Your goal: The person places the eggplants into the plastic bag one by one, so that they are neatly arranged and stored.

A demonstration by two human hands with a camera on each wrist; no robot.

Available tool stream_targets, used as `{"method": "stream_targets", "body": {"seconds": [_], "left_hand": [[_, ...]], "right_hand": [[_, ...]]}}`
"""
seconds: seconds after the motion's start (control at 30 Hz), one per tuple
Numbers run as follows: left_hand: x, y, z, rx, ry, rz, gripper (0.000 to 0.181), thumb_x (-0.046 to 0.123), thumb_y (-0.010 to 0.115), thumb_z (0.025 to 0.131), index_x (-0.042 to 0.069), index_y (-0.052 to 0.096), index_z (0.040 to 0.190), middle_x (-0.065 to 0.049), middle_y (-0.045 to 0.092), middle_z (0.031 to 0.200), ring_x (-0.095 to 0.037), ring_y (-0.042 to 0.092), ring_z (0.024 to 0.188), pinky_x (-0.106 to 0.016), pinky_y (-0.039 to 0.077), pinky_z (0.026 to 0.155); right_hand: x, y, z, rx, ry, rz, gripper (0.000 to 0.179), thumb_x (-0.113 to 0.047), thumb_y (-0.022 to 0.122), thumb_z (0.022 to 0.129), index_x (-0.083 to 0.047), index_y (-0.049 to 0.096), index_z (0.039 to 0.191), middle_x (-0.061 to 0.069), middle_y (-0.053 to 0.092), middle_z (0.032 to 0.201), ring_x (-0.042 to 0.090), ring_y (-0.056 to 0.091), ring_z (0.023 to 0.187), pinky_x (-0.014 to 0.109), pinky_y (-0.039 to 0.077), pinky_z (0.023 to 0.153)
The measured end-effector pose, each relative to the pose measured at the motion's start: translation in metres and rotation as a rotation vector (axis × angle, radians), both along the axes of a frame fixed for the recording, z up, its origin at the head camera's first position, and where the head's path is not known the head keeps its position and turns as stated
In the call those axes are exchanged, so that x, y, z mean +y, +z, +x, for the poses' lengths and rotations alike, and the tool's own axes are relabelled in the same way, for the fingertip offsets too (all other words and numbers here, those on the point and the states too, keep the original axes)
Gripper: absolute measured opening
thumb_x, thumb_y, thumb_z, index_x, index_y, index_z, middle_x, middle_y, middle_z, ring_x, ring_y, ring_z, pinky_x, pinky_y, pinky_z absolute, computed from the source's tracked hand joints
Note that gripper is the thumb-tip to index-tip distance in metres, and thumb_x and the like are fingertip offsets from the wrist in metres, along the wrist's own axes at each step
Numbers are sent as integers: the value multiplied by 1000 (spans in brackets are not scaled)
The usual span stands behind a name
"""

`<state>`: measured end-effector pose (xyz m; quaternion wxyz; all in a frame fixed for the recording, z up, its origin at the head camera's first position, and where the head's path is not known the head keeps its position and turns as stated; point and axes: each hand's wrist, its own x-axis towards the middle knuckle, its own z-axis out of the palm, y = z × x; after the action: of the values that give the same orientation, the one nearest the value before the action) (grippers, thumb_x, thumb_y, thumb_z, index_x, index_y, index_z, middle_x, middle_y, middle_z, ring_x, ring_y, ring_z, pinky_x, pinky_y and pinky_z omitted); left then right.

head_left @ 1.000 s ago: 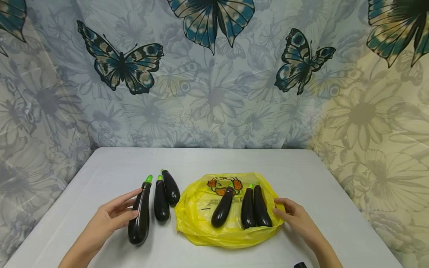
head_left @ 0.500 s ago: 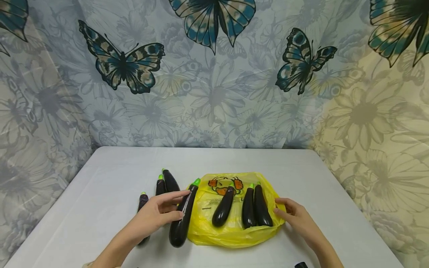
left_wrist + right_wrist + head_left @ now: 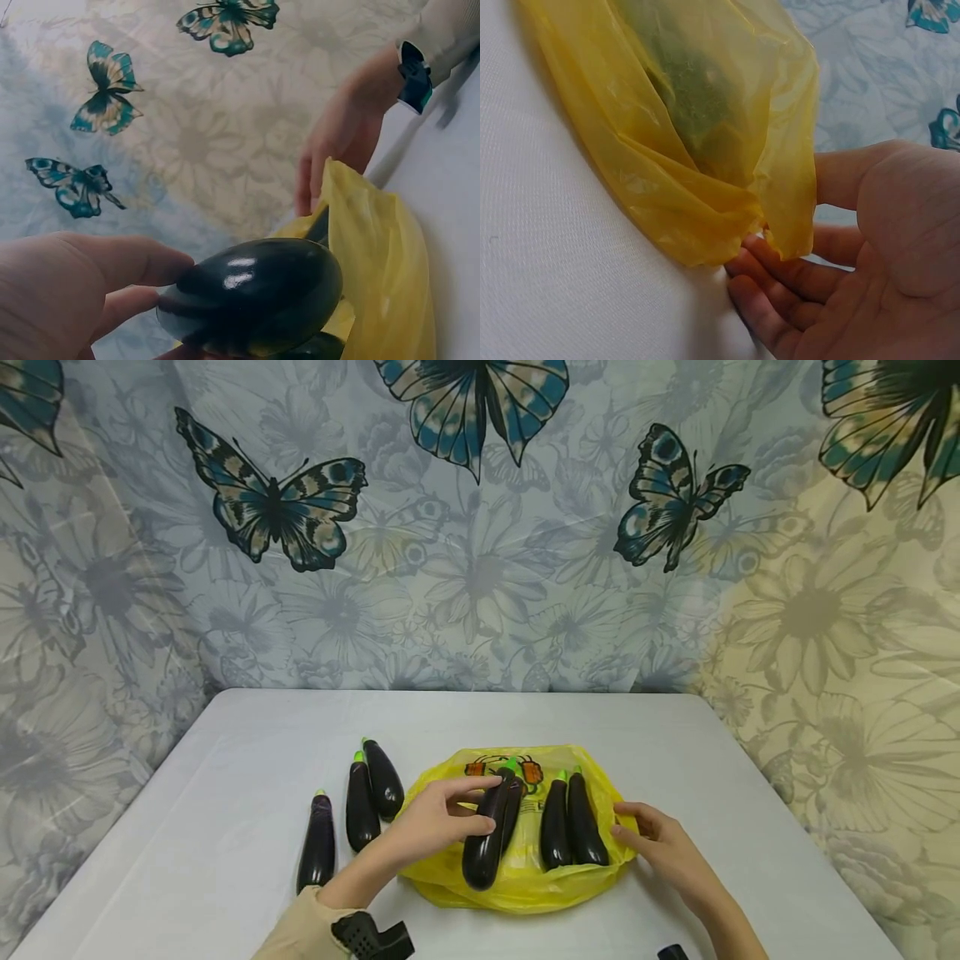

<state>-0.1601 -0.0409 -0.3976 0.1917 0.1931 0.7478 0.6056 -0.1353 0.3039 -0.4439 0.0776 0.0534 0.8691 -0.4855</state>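
Observation:
My left hand [image 3: 438, 818] grips a dark, glossy eggplant [image 3: 483, 852] with a green stem, held over the yellow plastic bag [image 3: 517, 897]. In the left wrist view, thumb and fingers clasp that eggplant [image 3: 259, 289] beside the bag's upright yellow edge [image 3: 382, 277]. Another eggplant [image 3: 513, 814] lies in the bag, partly hidden behind the held one. Two more, a slim eggplant [image 3: 556, 831] and its neighbour [image 3: 585, 827], lie side by side in the bag's right part. At the right rim, my right hand [image 3: 671, 852] pinches the bag [image 3: 652, 202] between thumb and fingers.
Left of the bag on the white table [image 3: 247, 760] lie three eggplants: a near one [image 3: 317, 843] partly behind the left forearm, a middle one [image 3: 362, 802] and a far one [image 3: 383, 781]. A black object [image 3: 672, 952] shows at the bottom edge. A butterfly-patterned cloth [image 3: 480, 568] hangs behind.
My left hand has carried the eggplant rightward from the left side of the table to over the bag. The near left eggplant has come into view. My right hand has stayed at the rim.

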Motion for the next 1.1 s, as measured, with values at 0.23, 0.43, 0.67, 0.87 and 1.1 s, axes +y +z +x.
{"method": "stream_targets", "body": {"seconds": [0.23, 0.43, 0.67, 0.87, 1.1], "left_hand": [[27, -10, -11, 40, 8, -17, 52, 18, 76, 88, 23, 61, 137, -12, 56, 131, -22, 65, 99, -43, 55, 74], [41, -14, -17, 60, 6, -11, 51, 21, 77, 87, 24, 62, 135, -10, 59, 129, -18, 67, 93, -41, 56, 70], [51, -15, -19, 75, 18, -12, 50, 22, 78, 87, 25, 63, 134, -11, 58, 130, -17, 66, 87, -41, 55, 68], [49, -18, -22, 95, 36, -30, 51, 25, 78, 87, 24, 63, 135, -11, 58, 129, -21, 66, 92, -37, 56, 68], [33, -14, -32, 98, 38, 30, 53, 18, 76, 88, 13, 59, 138, -13, 64, 120, -23, 67, 94, -48, 56, 73]], "right_hand": [[0, -1, 0, 10, 2, -9, 61, -35, 67, 95, 2, 50, 139, 25, 47, 141, 37, 46, 127, 50, 44, 99], [-1, 0, 1, 0, -1, -12, 62, -37, 68, 94, 2, 50, 139, 25, 45, 143, 40, 42, 131, 53, 39, 102], [1, -2, 0, 5, 1, -12, 60, -33, 67, 95, 3, 49, 139, 27, 43, 145, 43, 39, 132, 56, 38, 103], [2, -3, 0, 10, -1, -11, 57, -31, 67, 96, 3, 50, 139, 26, 44, 143, 43, 40, 132, 57, 38, 102], [1, -1, 1, 11, -1, 4, 59, -34, 67, 95, 2, 51, 138, 25, 46, 143, 43, 40, 132, 57, 37, 103]]}}
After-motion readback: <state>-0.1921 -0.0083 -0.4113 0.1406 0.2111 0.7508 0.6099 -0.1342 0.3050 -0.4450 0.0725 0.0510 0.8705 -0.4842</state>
